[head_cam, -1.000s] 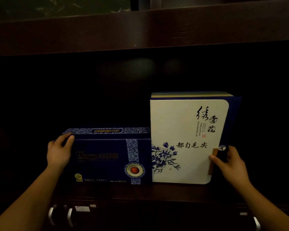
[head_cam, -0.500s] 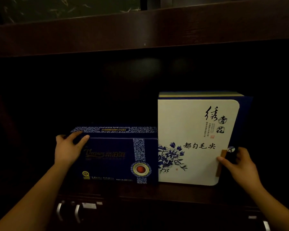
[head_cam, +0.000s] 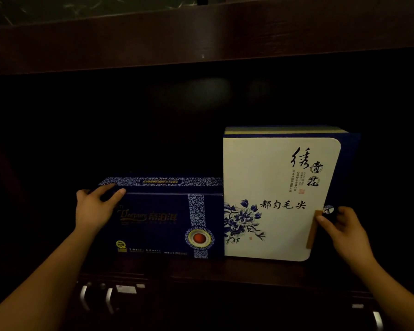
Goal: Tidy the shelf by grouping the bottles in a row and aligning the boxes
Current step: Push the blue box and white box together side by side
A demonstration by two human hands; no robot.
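Observation:
A low dark blue box (head_cam: 163,220) with gold lettering and a red-centred round emblem lies on the dark wooden shelf (head_cam: 201,271). Its right end touches a taller white box (head_cam: 273,194) with blue flowers and black calligraphy. My left hand (head_cam: 93,209) grips the blue box's upper left corner, fingers over the top edge. On the far side, my right hand (head_cam: 342,230) holds the white box's right edge near its brown clasp. No bottles are visible.
The shelf bay behind and to the left of the boxes is very dark. A thick wooden shelf board (head_cam: 201,37) runs overhead. Below the shelf front are metal drawer handles (head_cam: 96,299) at left and another handle (head_cam: 378,318) at right.
Both boxes and both hands sit slightly further right in view than a second ago. My left fingers have spread further over the blue box's top corner. The boxes stay pressed together.

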